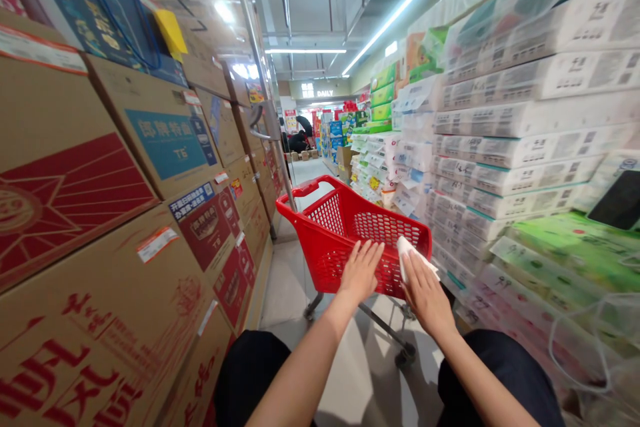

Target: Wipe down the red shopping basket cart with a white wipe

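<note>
Between cartons stacked on one side and packs of tissue on the other, a person's two bare hands meet the side of one red plastic shopping cart (327, 260) standing in the tiled aisle. The left hand (361, 270) reaches to the cart's near side, fingers extended and slightly spread, gripping nothing; the right hand (423, 283) lies flat, fingers straight and close together, over one white cloth or tissue (406, 250) against the same panel. Three casters (405, 355) show beneath the cart, and two dark-clad knees (253, 373) flank the forearms. At left, one blue gift bag (107, 7) sits atop the cartons (100, 320); at right, one black phone-like slab (620, 200) rests by the tissue packs (520, 147). Beyond, at least one person in dark clothes (299, 141) is low near the floor, and one "DAILY" sign (325, 93) hangs overhead.
</note>
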Demonstrator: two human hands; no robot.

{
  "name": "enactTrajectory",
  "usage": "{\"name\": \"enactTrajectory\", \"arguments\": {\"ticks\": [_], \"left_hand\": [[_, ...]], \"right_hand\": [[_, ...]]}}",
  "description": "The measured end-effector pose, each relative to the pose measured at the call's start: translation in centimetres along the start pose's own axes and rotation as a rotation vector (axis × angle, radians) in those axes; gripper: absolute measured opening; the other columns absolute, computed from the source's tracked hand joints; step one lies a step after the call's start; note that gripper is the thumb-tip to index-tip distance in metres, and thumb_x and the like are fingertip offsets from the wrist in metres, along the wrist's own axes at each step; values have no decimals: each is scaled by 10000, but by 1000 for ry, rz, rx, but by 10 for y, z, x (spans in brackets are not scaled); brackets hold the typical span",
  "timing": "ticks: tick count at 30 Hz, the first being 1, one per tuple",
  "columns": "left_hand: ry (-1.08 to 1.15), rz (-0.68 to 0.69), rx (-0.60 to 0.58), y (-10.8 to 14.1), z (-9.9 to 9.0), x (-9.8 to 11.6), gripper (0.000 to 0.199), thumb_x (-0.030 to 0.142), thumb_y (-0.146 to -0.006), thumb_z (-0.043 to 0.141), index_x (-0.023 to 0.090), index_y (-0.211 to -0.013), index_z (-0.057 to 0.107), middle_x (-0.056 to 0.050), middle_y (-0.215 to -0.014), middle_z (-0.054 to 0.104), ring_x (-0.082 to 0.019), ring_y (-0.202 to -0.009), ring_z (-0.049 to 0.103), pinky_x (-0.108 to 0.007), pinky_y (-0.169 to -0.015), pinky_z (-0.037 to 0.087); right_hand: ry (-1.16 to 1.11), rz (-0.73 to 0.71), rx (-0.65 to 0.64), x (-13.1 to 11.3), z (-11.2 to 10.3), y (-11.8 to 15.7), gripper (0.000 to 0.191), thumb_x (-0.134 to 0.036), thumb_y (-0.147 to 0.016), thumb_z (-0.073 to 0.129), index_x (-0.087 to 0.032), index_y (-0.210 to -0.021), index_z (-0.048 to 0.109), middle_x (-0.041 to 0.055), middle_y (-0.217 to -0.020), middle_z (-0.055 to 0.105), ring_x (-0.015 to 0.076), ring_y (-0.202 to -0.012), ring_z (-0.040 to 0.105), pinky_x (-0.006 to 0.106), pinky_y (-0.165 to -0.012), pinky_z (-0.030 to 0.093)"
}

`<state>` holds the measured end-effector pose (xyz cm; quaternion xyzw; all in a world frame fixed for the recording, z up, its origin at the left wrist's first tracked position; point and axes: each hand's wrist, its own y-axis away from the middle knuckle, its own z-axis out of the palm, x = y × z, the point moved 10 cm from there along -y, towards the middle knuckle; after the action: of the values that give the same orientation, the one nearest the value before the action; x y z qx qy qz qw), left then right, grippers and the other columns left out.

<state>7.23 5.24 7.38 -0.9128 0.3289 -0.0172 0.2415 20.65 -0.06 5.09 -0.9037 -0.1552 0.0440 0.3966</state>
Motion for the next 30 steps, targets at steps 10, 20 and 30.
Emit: {"name": "enactTrajectory", "arguments": {"ticks": [10, 20, 30], "left_hand": [[5, -217, 37, 2, 0, -40, 1037, 155, -729, 698, 278, -1645, 226, -54, -1744, 74, -415, -1585, 31, -632, -1284, 129], [24, -254, 9, -10, 2, -7, 1052, 254, -743, 733, 222, -1650, 203, -95, -1740, 73, -471, -1570, 28, -658, -1276, 108], [-59, -162, 45, 5, -29, -45, 975, 219, -795, 694, 274, -1643, 216, -86, -1742, 61, -351, -1597, 56, -589, -1292, 45]], "right_hand": [[-10, 255, 58, 70, 23, 10, 730, -293, -1025, 386, -236, -1672, 53, 106, -1720, 160, 313, -1547, 280, 561, -1197, 361], [-90, 122, -9, 8, 26, -23, 705, -158, -1015, 309, -216, -1670, 55, 99, -1697, 252, 257, -1563, 244, 507, -1232, 321], [-143, -6, -10, 19, 35, -32, 695, -169, -1019, 332, -235, -1669, 92, 104, -1684, 289, 245, -1540, 308, 491, -1223, 354]]}}
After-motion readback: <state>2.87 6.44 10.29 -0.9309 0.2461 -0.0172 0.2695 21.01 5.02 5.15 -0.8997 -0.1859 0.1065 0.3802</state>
